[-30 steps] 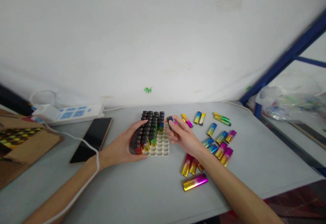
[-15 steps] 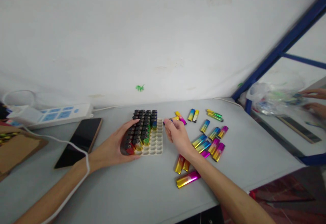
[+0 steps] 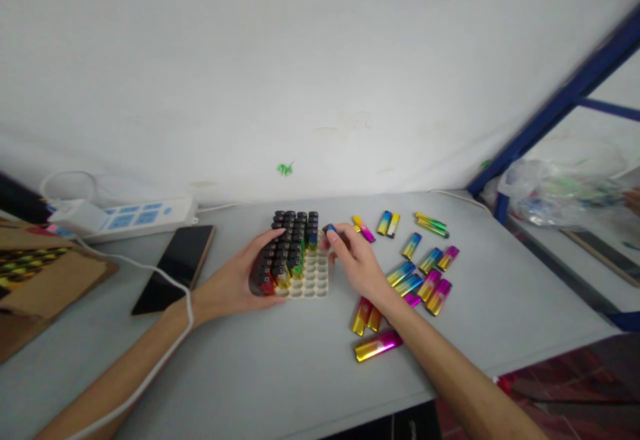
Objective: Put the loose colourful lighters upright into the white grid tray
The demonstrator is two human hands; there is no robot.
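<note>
My left hand (image 3: 234,282) curves round the left side of a pale honeycomb tray (image 3: 316,281), thumb and fingers against its load. Upright lighters (image 3: 289,241) with black tops fill the tray's left and far parts; vacant holes show at the near right. My right hand (image 3: 361,261) pinches a lighter (image 3: 329,229), black top upward, at the tray's right edge; its lower body is mostly hidden by the fingers. Right of the tray, several shiny lighters lie loose, among them a yellow-and-pink lighter (image 3: 379,346) near my right forearm and a blue-and-yellow lighter (image 3: 411,246) farther back.
A dark phone (image 3: 175,268) lies left of the tray, with a white power strip (image 3: 145,219) behind it. Over my left wrist runs a white cable (image 3: 189,307). An open cardboard box (image 3: 50,287) stands far left. Beyond a blue frame (image 3: 540,120) at right are plastic bags (image 3: 545,190).
My right hand has turned and brought the lighter upright to the tray's right edge. My left hand keeps its hold. The whole view has shifted slightly.
</note>
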